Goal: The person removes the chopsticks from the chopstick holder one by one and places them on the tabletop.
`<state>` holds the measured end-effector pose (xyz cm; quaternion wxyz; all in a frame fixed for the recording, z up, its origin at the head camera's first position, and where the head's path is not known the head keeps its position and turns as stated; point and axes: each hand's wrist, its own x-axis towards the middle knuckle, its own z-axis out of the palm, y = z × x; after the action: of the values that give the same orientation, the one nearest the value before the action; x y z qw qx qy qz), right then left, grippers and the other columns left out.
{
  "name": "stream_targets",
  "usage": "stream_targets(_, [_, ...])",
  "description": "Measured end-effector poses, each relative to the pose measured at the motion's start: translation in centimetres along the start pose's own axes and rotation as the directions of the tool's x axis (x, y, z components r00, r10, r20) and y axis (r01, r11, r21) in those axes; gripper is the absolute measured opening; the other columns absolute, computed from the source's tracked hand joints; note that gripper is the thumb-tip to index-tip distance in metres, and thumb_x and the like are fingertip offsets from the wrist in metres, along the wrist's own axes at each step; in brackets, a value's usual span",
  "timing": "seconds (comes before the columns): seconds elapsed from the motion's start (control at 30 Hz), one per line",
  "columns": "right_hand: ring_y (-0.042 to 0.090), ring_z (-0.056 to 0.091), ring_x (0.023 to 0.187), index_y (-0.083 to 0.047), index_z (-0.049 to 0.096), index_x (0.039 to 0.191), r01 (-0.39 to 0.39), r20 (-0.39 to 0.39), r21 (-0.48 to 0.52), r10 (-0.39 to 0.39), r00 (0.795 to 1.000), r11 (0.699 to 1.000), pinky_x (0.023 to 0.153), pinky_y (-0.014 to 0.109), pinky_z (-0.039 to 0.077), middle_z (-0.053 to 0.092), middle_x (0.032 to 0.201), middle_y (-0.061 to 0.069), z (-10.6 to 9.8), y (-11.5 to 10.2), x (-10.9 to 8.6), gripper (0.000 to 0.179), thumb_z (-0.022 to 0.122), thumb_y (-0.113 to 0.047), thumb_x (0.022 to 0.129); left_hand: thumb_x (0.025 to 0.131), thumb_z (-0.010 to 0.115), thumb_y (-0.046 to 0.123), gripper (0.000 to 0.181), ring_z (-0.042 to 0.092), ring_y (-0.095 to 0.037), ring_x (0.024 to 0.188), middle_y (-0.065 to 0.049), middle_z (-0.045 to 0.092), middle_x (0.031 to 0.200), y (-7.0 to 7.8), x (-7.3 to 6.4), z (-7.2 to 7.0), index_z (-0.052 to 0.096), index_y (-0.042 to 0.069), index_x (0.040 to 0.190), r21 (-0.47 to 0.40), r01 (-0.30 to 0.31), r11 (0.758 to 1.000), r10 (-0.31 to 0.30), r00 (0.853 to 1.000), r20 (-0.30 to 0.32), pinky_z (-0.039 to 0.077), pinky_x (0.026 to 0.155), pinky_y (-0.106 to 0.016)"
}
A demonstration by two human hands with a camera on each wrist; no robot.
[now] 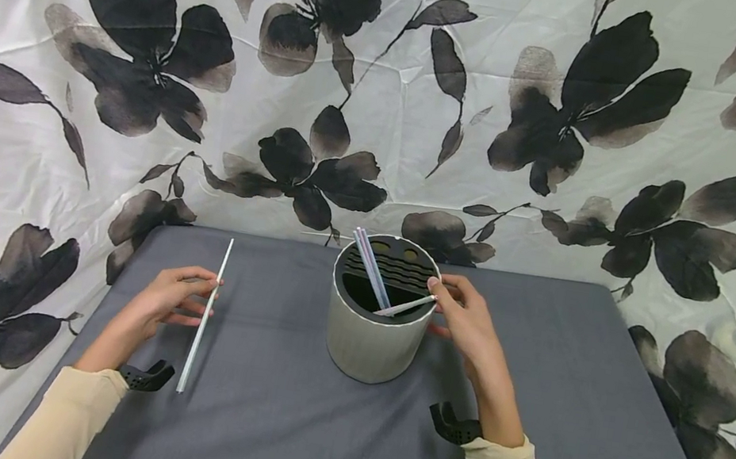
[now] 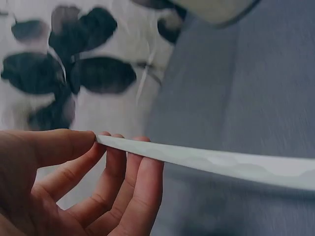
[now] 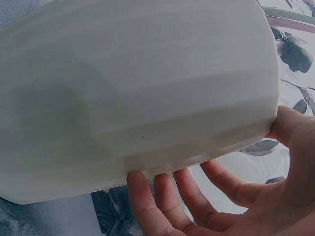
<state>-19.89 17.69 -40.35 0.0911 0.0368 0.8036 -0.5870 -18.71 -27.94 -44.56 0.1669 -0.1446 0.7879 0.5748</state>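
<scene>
Your left hand point(image 1: 175, 298) pinched a white stick point(image 1: 196, 347) between thumb and fingertips, other fingers loosely bent, so that it hung slanted over the table point(image 1: 266, 414), well left of the tub point(image 1: 369, 350). Your right hand point(image 1: 465, 319) was part-open around the tub's right side, thumb at the rim and fingertips against the wall, a grip that probably steadied it. In the tub's opening, beside a ridged dark insert point(image 1: 407, 277), stood pale purplish sticks point(image 1: 370, 264) and a leaning whitish stick point(image 1: 405, 307), its tip near your thumb.
</scene>
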Motion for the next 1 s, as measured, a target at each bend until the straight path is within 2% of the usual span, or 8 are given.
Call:
stream_targets(0.23, [0.032, 0.057, 0.123, -0.009, 0.049, 0.150, 0.000, -0.008, -0.004, 0.000, 1.000, 1.000, 0.095, 0.045, 0.062, 0.053, 0.139, 0.020, 0.1, 0.1, -0.3, 0.060, 0.057, -0.049, 0.106, 0.104, 0.067, 0.031, 0.039, 0.078, -0.015, 0.079, 0.008, 0.075, 0.093, -3.1, 0.4, -2.6, 0.064, 0.008, 0.136, -0.040, 0.075, 0.996, -0.076, 0.997, -0.027, 0.065, 0.069, -0.033])
stream_targets(0.33, [0.032, 0.057, 0.123, -0.009, 0.049, 0.150, -0.002, -0.009, 0.001, 0.002, 1.000, 1.000, 0.096, 0.045, 0.062, 0.052, 0.139, 0.020, 0.2, 0.1, -0.4, 0.061, 0.057, -0.050, 0.106, 0.104, 0.067, 0.028, 0.031, 0.077, -0.014, 0.076, 0.007, 0.074, 0.091, -3.9, 0.5, -3.3, 0.069, 0.011, 0.129, -0.057, 0.108, 0.992, -0.110, 0.993, -0.035, 0.065, 0.069, -0.033])
stream_targets(0.47, [0.033, 0.056, 0.125, -0.009, 0.049, 0.151, -0.007, -0.009, 0.005, 0.007, 1.000, 1.000, 0.097, 0.046, 0.061, 0.052, 0.142, 0.020, 0.3, 0.0, -0.7, 0.062, 0.057, -0.051, 0.105, 0.103, 0.068, 0.026, 0.034, 0.077, -0.013, 0.073, 0.009, 0.074, 0.087, -5.0, 0.6, -3.8, 0.069, 0.007, 0.132, -0.051, 0.114, 0.992, -0.117, 0.991, -0.059, 0.065, 0.068, -0.033])
stream_targets(0.6, [0.032, 0.056, 0.126, -0.010, 0.048, 0.151, -0.016, -0.013, 0.016, 0.017, 1.000, 1.000, 0.098, 0.046, 0.061, 0.051, 0.143, 0.019, 0.4, 0.0, -0.9, 0.063, 0.057, -0.051, 0.105, 0.104, 0.065, 0.024, 0.044, 0.072, -0.009, 0.069, 0.010, 0.072, 0.085, -5.9, 0.7, -4.0, 0.062, -0.004, 0.139, 0.036, 0.045, 0.998, -0.040, 0.992, -0.119, 0.064, 0.065, -0.033])
stream_targets(0.7, [0.031, 0.056, 0.126, -0.010, 0.048, 0.151, -0.021, -0.014, 0.024, 0.022, 1.000, 0.999, 0.098, 0.045, 0.061, 0.052, 0.142, 0.019, 0.5, -0.1, -1.1, 0.063, 0.057, -0.052, 0.105, 0.105, 0.064, 0.021, 0.046, 0.069, -0.008, 0.066, 0.006, 0.071, 0.086, -6.5, 0.8, -3.9, 0.059, -0.010, 0.138, 0.118, -0.014, 0.993, 0.036, 0.982, -0.185, 0.063, 0.062, -0.032])
stream_targets(0.83, [0.031, 0.056, 0.126, -0.010, 0.049, 0.150, -0.017, -0.018, 0.024, 0.017, 1.000, 1.000, 0.098, 0.045, 0.061, 0.052, 0.141, 0.018, 0.6, 0.0, -1.1, 0.063, 0.058, -0.052, 0.104, 0.104, 0.066, 0.019, 0.041, 0.069, -0.010, 0.063, -0.008, 0.076, 0.090, -7.3, 1.3, -3.5, 0.064, -0.010, 0.133, 0.212, -0.071, 0.975, 0.125, 0.958, -0.258, 0.063, 0.059, -0.030])
stream_targets(1.0, [0.031, 0.056, 0.125, -0.010, 0.049, 0.150, -0.013, -0.021, 0.028, 0.013, 1.000, 1.000, 0.098, 0.045, 0.061, 0.052, 0.142, 0.018, 0.6, 0.0, -1.2, 0.062, 0.057, -0.052, 0.105, 0.103, 0.068, 0.021, 0.036, 0.069, -0.007, 0.061, -0.017, 0.079, 0.091, -8.2, 2.3, -3.2, 0.071, -0.005, 0.127, 0.362, -0.105, 0.926, 0.226, 0.924, -0.309, 0.060, 0.054, -0.025])
